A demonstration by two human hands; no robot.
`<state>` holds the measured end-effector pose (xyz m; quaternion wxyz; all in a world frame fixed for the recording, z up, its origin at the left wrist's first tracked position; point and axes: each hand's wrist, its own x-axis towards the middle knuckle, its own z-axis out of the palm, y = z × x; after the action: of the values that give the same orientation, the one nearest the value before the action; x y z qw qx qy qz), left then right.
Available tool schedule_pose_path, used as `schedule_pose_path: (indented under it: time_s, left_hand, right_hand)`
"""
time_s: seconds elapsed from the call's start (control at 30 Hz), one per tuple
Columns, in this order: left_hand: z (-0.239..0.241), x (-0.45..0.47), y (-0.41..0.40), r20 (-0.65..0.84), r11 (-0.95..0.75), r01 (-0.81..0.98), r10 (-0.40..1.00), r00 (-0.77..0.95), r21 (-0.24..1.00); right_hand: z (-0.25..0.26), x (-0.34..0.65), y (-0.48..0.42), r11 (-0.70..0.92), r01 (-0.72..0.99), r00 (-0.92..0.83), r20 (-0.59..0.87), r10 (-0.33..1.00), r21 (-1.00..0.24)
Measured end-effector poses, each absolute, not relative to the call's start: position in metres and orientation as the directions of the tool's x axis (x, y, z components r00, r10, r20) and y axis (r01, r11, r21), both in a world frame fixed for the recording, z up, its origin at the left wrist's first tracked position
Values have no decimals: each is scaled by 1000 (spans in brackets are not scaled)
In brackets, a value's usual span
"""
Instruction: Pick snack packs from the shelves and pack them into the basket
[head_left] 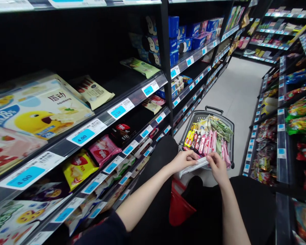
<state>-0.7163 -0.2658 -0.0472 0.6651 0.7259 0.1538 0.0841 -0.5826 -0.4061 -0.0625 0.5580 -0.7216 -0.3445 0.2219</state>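
A flat, pale silvery-white snack packet is held between my two hands, over the near edge of a grey shopping basket. My left hand closes its fingers on the packet's left part. At the other end my right hand pinches it between thumb and fingers. Rows of snack packets fill the basket: yellow packs, dark brown packs, pink packs and green packs. The print on the held packet cannot be made out.
Left shelves hold a large yellow-duck snack pack, a yellow wafer pack, a pink wafer pack and blue biscuit boxes. More bagged snacks line the right shelves. A red object sits between my knees. Grey floor runs ahead.
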Motion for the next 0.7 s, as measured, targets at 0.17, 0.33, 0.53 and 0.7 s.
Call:
schedule_pose_path:
  time_s: [0.17, 0.33, 0.53, 0.7]
  left_hand:
    - [-32, -732, -260, 36, -516, 92, 232, 972, 851]
    - [-32, -732, -257, 67, -682, 99, 213, 975, 725]
    - [-33, -731, -257, 12, -693, 106, 163, 986, 713]
    - [-31, -733, -261, -23, -696, 130, 161, 987, 706]
  right_hand:
    - [-61, -562, -421, -99, 189, 788, 91, 608, -977]
    - [-61, -558, -424, -112, 235, 798, 126, 589, -966]
    - [-62, -553, -426, -152, 238, 782, 97, 616, -959]
    - [-62, -548, -428, -174, 238, 748, 66, 661, -956]
